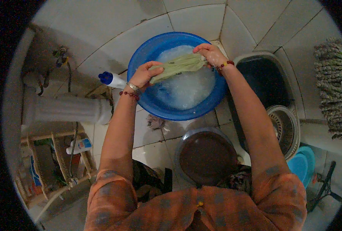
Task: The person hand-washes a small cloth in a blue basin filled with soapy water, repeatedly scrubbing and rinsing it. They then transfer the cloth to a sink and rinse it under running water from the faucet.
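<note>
A pale yellow-green cloth [179,65] is stretched between my two hands, above a round blue plastic basin [176,115]. My left hand [145,74] grips the cloth's left end, with the thumb lying on top. At the other end my right hand [212,55] pinches the bunched fabric, and a little white foam clings to the skin. Cloudy, sudsy water [185,92] fills the basin's lower part. Whether the cloth's underside touches the water cannot be told.
A white bottle with a blue cap [110,79] leans beside the basin. To the right stand a dark-filled tub [264,75] and a colander-like basket [283,130]. Nearer me are a round brown-topped object [207,156] and a crumpled cloth [156,121]. A rack [55,156] stands left; a mop head [334,89] hangs right.
</note>
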The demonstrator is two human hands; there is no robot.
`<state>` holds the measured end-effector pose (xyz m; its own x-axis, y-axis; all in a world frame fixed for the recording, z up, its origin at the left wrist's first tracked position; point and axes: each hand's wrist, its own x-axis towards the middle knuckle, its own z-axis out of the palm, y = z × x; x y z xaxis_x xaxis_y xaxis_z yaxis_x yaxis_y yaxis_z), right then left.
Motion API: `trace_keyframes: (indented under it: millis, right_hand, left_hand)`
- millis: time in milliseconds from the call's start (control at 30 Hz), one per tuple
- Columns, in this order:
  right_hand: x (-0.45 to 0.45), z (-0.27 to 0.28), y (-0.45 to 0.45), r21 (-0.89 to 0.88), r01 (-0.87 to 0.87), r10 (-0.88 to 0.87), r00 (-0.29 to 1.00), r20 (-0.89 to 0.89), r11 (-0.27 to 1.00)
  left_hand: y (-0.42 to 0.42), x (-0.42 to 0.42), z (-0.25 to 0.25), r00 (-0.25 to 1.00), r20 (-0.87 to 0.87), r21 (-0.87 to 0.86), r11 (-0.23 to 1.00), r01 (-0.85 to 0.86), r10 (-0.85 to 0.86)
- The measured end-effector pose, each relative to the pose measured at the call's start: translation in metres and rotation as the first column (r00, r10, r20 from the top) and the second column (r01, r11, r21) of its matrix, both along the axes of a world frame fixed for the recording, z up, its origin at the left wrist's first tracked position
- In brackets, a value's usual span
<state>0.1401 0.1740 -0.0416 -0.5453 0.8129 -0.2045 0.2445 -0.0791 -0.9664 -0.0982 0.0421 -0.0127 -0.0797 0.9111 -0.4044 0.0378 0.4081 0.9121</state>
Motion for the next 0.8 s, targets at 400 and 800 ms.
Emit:
trace_keyframes:
  millis: [400, 800]
  right_hand:
    - [-0.015, 0.009, -0.011, 0.039, -0.356, 0.352, 0.933, 0.078, 0.934]
    - [-0.041, 0.017, -0.053, 0.381, 0.15, -0.083, 0.979, -0.186, 0.912]
  left_hand:
    - [0.003, -0.002, -0.006, 0.845, 0.464, -0.15, 0.963, -0.222, 0.267]
    - [0.019, 0.071, -0.002, 0.766, 0.526, -0.103, 0.922, -0.374, 0.37]
